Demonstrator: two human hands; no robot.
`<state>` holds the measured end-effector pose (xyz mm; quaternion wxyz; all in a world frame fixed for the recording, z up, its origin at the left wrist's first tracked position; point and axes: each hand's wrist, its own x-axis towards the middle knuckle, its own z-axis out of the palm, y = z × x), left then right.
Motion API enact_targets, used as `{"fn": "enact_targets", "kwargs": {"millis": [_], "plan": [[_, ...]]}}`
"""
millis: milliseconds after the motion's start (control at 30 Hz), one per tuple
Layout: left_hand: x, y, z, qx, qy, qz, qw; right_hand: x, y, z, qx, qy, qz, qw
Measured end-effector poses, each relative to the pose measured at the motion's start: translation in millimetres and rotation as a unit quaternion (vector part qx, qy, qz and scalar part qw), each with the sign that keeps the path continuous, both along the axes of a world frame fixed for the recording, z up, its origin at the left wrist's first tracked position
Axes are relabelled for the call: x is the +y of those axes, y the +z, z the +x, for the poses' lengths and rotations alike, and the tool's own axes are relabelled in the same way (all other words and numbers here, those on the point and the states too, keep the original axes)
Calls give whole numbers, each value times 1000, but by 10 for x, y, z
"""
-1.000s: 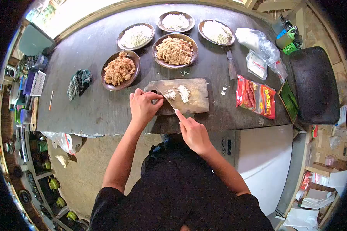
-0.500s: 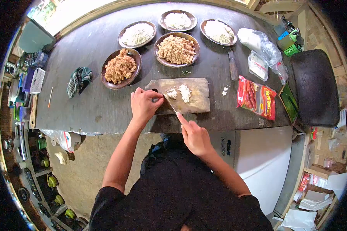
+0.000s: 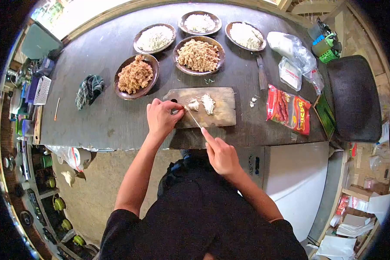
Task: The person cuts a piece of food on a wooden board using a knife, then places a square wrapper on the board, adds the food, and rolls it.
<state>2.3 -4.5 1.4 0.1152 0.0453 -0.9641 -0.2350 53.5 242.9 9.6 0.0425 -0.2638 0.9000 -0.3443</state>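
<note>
My right hand (image 3: 223, 157) holds the knife (image 3: 194, 118) | left hand (image 3: 161, 118) narrow, can't tell its hold | knife likely light, stiff: grip rear | shreds (image 3: 208, 104) likely soft: pinch lightly

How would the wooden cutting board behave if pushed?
The cutting board would probably stay stiff, being a wooden slab. Lying flat, it should likely slide rather than tip. The loose white shreds on it might spill, as it has no rim.
</note>
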Motion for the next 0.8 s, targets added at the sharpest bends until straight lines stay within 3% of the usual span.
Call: {"fn": "enact_targets", "kwargs": {"millis": [300,800], "plan": [[-3,7,-9,3,-1,-1,1000,-149,84,-80,-20,-15,93,995],[-13,4,-23,-12,-1,1,1000,1,10,-37,-11,11,32,999]]}}
